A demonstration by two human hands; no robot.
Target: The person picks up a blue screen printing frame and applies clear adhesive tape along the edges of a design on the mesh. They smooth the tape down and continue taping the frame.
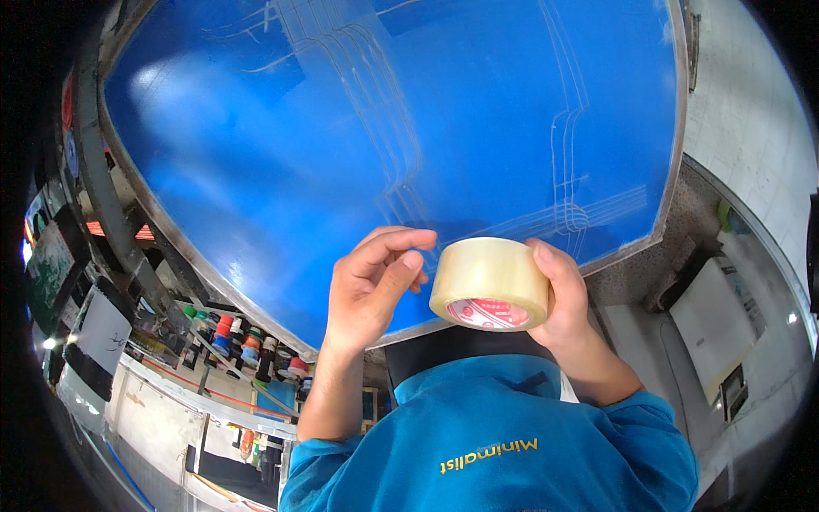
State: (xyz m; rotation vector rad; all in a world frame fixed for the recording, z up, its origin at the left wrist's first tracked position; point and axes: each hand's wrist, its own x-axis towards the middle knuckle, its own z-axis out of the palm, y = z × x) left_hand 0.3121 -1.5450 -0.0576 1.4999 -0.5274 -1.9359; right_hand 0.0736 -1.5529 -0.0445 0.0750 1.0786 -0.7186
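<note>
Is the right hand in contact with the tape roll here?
Touching: in the head view, the right hand grips the tape roll by its right side.

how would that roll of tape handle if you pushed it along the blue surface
The tape roll is round, so it would probably roll if pushed while on edge. It looks thickly wound, so it is likely stiff and fairly heavy for its size. Its outer face has a glossy sheen, so it may feel a bit slick in the right hand.
</note>
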